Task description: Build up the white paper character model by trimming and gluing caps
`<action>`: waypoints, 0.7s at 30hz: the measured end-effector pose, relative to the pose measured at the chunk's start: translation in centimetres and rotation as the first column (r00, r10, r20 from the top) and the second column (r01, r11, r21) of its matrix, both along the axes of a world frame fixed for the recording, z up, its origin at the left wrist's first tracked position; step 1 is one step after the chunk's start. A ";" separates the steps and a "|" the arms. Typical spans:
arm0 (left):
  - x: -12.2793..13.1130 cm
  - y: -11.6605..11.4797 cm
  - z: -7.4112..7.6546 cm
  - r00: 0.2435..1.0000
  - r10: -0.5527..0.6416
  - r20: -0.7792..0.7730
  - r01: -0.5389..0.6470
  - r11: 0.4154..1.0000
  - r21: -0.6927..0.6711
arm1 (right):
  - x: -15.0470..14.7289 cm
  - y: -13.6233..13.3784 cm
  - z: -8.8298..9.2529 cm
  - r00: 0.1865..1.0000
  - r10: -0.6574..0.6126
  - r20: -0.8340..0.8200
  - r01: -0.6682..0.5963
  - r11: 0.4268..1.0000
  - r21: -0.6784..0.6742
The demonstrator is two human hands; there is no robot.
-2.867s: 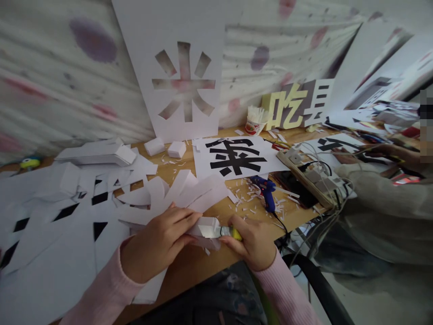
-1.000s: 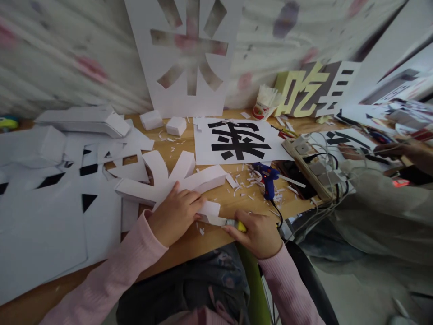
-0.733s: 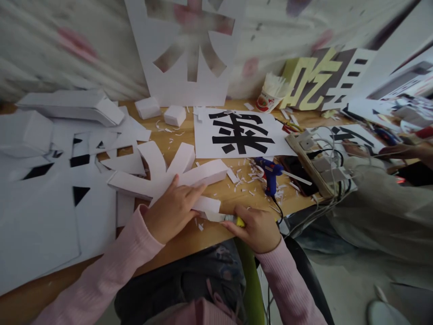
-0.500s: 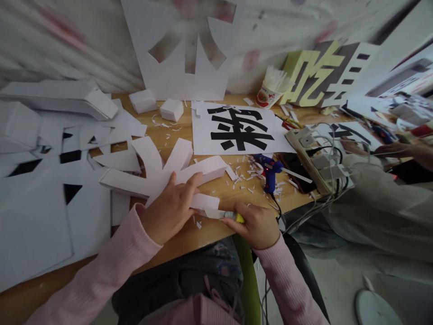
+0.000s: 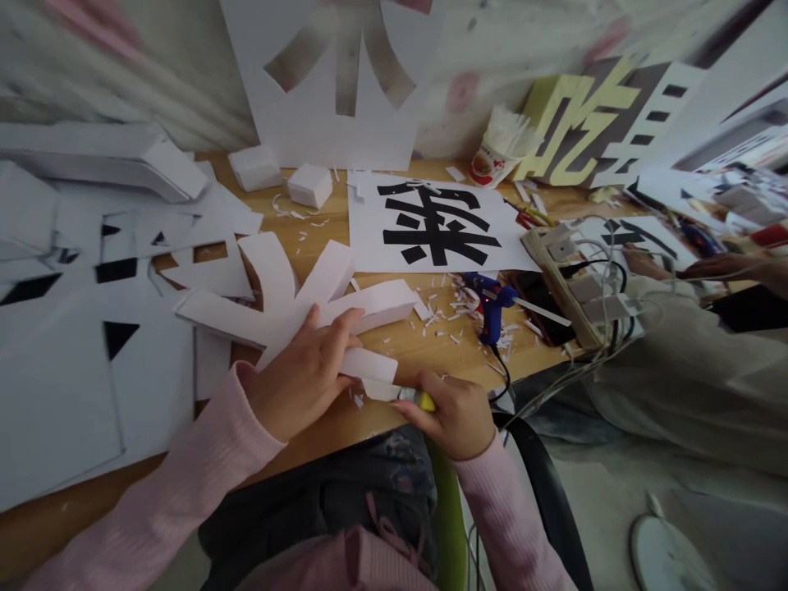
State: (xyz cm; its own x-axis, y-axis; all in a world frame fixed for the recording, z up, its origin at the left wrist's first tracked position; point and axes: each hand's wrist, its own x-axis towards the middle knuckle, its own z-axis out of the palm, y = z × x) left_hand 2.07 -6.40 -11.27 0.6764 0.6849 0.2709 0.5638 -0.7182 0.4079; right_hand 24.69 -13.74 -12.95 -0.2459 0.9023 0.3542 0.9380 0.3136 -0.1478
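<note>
My left hand (image 5: pixel 304 371) lies on a thick white foam cut-out shaped like a character (image 5: pixel 289 304), fingers pressed flat over its lower stroke near the table's front edge. My right hand (image 5: pixel 452 410) is closed around a small tool with a yellow handle (image 5: pixel 424 400), its tip against the end of that white stroke (image 5: pixel 375 368). Both sleeves are pink.
A printed black character sheet (image 5: pixel 431 226) lies mid-table. A blue glue gun (image 5: pixel 489 304) rests among paper scraps. A power strip with cables (image 5: pixel 584 287) sits right. White stencil sheets (image 5: pixel 92 328) cover the left. Another person's hand (image 5: pixel 732 267) is at far right.
The foam cut-out went from lifted in both hands down flat onto the table. My hands stay at its lower stroke. The view has tilted downward and shifted slightly.
</note>
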 end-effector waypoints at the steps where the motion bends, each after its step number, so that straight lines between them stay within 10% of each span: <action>1: 0.0 0.0 0.0 1.000 -0.002 0.003 0.002 1.000 -0.001 | -0.3 0.1 -0.2 1.000 -0.007 0.009 0.007 1.000 -0.009; 21: -0.1 0.0 0.0 0.999 -0.032 0.011 0.032 0.999 0.014 | 0.6 1.1 -0.1 0.997 -0.055 0.061 0.065 0.982 -0.178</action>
